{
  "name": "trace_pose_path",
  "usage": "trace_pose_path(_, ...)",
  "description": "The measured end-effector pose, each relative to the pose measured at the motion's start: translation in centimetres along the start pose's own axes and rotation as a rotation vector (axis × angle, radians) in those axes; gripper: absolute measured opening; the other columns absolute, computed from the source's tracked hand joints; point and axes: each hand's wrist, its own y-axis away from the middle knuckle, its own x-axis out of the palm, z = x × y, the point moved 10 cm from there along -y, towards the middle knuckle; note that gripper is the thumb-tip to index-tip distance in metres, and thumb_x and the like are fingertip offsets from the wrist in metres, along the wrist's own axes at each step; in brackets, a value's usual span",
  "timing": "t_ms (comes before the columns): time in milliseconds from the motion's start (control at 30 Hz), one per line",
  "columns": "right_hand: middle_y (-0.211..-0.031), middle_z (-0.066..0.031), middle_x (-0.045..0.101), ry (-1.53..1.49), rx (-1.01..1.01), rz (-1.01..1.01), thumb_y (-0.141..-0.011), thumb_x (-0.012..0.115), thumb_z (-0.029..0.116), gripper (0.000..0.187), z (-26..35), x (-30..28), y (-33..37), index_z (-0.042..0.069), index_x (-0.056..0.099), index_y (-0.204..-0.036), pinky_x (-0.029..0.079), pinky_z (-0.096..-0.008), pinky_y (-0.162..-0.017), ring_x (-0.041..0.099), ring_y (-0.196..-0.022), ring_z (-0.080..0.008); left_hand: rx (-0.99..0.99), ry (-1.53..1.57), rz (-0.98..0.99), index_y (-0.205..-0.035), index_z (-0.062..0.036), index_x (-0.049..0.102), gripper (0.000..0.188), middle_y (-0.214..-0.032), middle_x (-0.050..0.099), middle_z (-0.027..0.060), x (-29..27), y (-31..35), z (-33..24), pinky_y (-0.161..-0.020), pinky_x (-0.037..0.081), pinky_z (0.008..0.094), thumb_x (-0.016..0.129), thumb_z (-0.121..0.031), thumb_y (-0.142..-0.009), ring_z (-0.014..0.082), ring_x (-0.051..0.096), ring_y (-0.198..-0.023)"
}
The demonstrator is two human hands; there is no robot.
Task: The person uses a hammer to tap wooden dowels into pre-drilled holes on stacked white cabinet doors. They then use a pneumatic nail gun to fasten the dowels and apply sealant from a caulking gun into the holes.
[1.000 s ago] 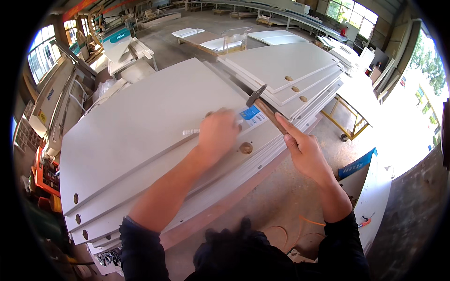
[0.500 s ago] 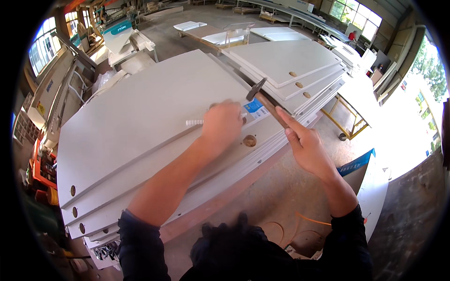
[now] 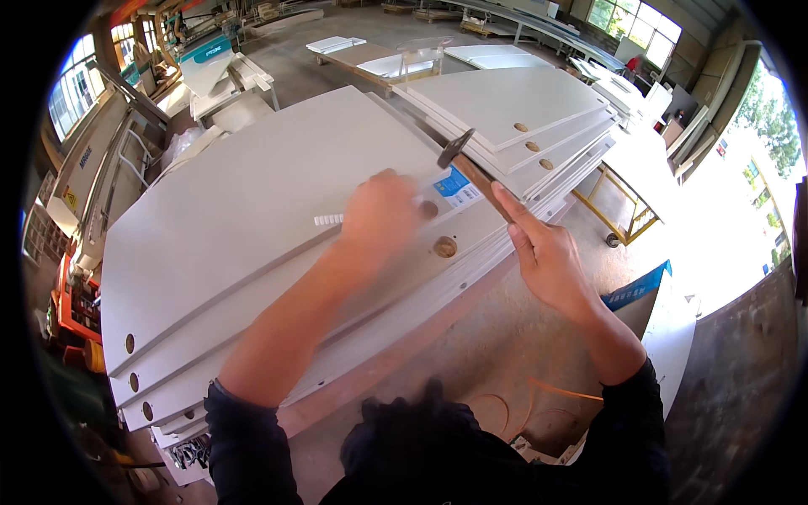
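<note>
My right hand [image 3: 549, 257] is closed round the wooden handle of a hammer [image 3: 477, 178]. Its dark head points away to the upper left, above a panel with a blue-and-white label [image 3: 457, 187]. Over the stepped stack of white panels [image 3: 244, 185], my left hand [image 3: 380, 220] is closed and smeared by motion. A white ribbed rod [image 3: 327, 220] sticks out from its left side; the rest of it is hidden in the hand. Just right of that hand, a round hole [image 3: 445, 247] shows in a lower panel, with another partly visible hole [image 3: 428, 209] above it.
A second stack of white panels [image 3: 513, 101] with round holes lies beyond the hammer. A yellow wheeled frame [image 3: 619, 206] stands to the right. An orange hose [image 3: 560, 390] lies on the floor. Against the left side is a long beige machine [image 3: 84, 168].
My left hand has moved left with the white ribbed rod, uncovering more of the hole beside it. The hammer and my right hand have stayed almost in place.
</note>
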Motion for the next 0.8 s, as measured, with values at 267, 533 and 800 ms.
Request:
trace_pose_path(267,-0.099,-0.0268,0.072,-0.178,-0.125,-0.207,-0.108,0.056,0.010,0.057,1.0,-1.0,0.7,0.031,0.050,-0.161,0.056,-0.0482,-0.081,0.071,-0.082,-0.0467,0.095,0.078,-0.098,-0.101,0.0013,0.074,0.011,-0.095,0.071,0.0188,-1.1,2.0,2.4,-0.077,0.056,0.0439,0.072,-0.001,-0.090,0.0351,0.071,-0.085)
trace_pose_path(533,-0.094,-0.0269,0.071,-0.005,-0.053,-0.017,-0.102,0.056,0.006,0.067,-0.9,1.3,0.1,0.032,0.046,-0.163,0.056,-0.0494,-0.080,0.070,-0.088,-0.0468,0.028,0.104,-0.084,-0.101,0.0019,0.073,0.014,-0.095,0.076,0.0180,-1.1,2.5,2.5,-0.077,0.058,0.0424,0.075,-0.002,-0.088,0.0340,0.074,-0.086)
trace_pose_path(800,-0.100,-0.0264,0.073,0.116,0.079,0.128,-0.101,0.058,0.005,0.067,-1.7,2.4,0.3,0.031,0.048,-0.162,0.056,-0.0488,-0.085,0.071,-0.092,-0.0473,0.046,0.105,-0.089,-0.098,0.0007,0.073,0.011,-0.093,0.076,0.0166,-1.0,2.4,2.7,-0.075,0.058,0.0425,0.075,-0.004,-0.088,0.0334,0.073,-0.082)
